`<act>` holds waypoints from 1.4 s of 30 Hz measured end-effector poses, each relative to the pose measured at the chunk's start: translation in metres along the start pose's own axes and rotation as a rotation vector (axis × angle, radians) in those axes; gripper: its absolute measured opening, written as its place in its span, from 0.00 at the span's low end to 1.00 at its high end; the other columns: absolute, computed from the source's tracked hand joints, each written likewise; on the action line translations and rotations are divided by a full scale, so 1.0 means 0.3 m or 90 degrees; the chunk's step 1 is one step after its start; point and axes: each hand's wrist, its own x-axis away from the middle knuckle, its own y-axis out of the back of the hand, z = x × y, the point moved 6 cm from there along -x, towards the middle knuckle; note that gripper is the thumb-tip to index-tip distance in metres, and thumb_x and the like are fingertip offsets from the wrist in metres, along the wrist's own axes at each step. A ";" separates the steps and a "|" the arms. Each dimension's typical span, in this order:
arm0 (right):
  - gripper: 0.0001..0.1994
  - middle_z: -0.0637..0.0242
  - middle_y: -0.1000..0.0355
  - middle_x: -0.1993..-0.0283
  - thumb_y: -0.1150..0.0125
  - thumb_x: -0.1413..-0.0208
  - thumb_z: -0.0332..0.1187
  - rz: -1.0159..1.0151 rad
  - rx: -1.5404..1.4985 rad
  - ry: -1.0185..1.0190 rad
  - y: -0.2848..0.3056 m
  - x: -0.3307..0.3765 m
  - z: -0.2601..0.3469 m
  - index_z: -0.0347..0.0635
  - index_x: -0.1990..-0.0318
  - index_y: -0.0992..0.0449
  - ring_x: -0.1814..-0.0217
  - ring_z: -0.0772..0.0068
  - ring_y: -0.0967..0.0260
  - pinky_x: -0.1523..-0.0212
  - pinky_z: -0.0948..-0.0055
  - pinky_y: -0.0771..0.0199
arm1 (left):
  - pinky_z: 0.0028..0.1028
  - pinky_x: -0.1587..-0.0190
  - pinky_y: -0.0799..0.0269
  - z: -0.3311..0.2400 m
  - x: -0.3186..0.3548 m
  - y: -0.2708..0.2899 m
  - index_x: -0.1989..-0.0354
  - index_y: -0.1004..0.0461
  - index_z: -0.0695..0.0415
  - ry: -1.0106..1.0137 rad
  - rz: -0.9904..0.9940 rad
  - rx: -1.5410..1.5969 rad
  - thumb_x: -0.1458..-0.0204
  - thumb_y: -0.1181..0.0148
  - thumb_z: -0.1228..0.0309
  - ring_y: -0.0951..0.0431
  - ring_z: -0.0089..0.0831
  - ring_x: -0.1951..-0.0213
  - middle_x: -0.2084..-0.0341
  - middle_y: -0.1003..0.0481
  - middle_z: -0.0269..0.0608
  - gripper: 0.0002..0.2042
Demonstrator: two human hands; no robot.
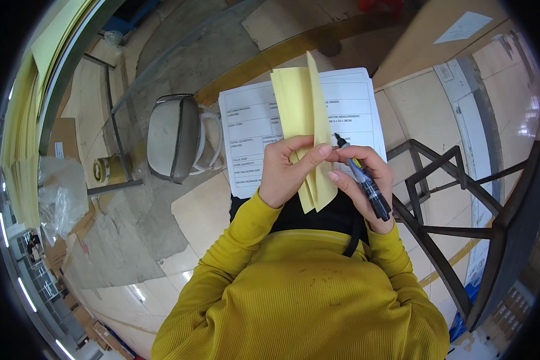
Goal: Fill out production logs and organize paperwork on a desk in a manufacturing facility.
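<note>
Yellow paper [294,102], folded lengthwise into a narrow strip, stands up between my hands. My left hand [291,168] pinches its lower part between thumb and fingers. My right hand [366,183] holds a black marker [369,186] across the palm, its dark tip uncapped and pointing up and away. The right fingertips meet the left thumb at the paper's right edge. Beneath the paper, a stack of white printed forms [246,126] with ruled boxes rests over my lap.
A grey padded seat [173,139] stands at the left, with a yellow tape roll [109,170] beyond it. Dark metal frame legs [438,180] are at the right. A cardboard box [432,54] is at the far right. Yellow sheets [21,144] and clear plastic [63,192] hang at the left edge.
</note>
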 end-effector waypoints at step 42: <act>0.15 0.62 0.30 0.62 0.47 0.48 0.31 -0.433 0.177 0.178 0.230 0.039 0.017 0.36 0.53 0.31 0.64 0.78 0.34 0.63 0.80 0.33 | 0.16 0.78 0.40 0.115 0.002 0.125 0.75 0.27 0.67 0.062 -0.065 0.045 0.47 0.45 0.70 0.37 0.12 0.80 0.83 0.31 0.28 0.11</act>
